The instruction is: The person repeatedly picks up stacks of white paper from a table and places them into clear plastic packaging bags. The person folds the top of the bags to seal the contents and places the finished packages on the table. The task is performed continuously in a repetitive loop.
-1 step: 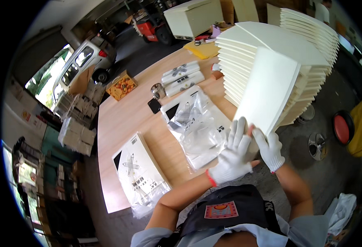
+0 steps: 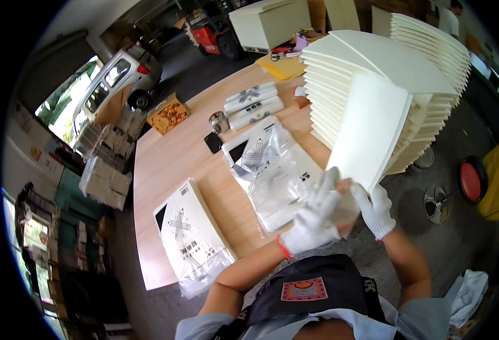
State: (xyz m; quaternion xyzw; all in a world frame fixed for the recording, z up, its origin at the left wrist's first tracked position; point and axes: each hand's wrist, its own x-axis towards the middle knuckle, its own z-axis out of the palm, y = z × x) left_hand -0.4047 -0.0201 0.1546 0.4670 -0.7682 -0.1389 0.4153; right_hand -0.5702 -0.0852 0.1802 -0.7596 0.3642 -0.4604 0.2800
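Both my hands wear white knit gloves with some bare fingertips. My right hand (image 2: 378,212) grips the near end of a long stack of white paper (image 2: 368,130), thumb on top and fingers along its right side. That stack leans on a tall pile of cream sheets (image 2: 396,59). My left hand (image 2: 314,220), smeared by motion, has its fingers stretched out just left of the paper's near end. It hovers by the near edge of a clear plastic bag (image 2: 280,190) lying over a printed pack. Another bagged paper pack (image 2: 190,229) lies on the table to the left.
On the wooden table (image 2: 164,164) are two wrapped white packs (image 2: 255,107), a metal canister (image 2: 219,122), a black phone (image 2: 213,143), a box of orange fruit (image 2: 170,116) and yellow sheets (image 2: 280,67). A red-seated stool (image 2: 471,178) stands to the right. Behind are a red forklift (image 2: 207,39) and a van (image 2: 116,76).
My left hand has shifted slightly down and left, its fingers now blurred. My right hand keeps its place at the paper's end. The whole view has moved a little.
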